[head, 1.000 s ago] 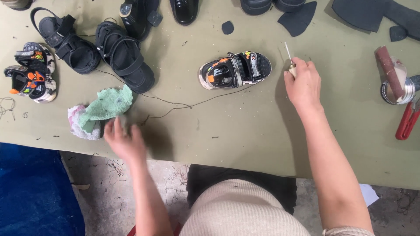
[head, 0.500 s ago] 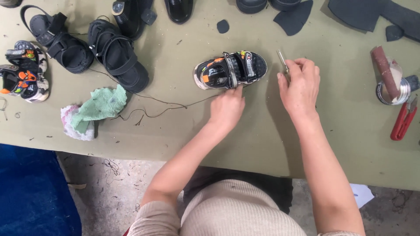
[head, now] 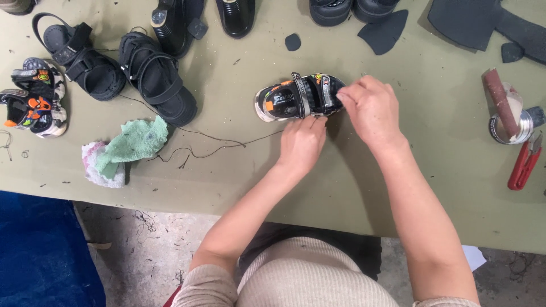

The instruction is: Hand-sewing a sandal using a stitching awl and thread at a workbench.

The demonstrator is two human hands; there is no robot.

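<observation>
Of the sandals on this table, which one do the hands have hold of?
The small black-and-orange sandal at mid-table, with the left hand and right hand on it. The other small sandals and large black sandals lie untouched.

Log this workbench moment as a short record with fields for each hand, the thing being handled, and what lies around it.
left hand: rests at the near edge of the small black child's sandal with orange and grey trim
right hand: fingers on the sandal's heel end
thread: thin dark thread trails left from the sandal across the olive-green table
left of hands: crumpled green and pink cloth, large black strap sandals
far left: pair of matching child's sandals
right edge: red-handled snips, small round tin
</observation>
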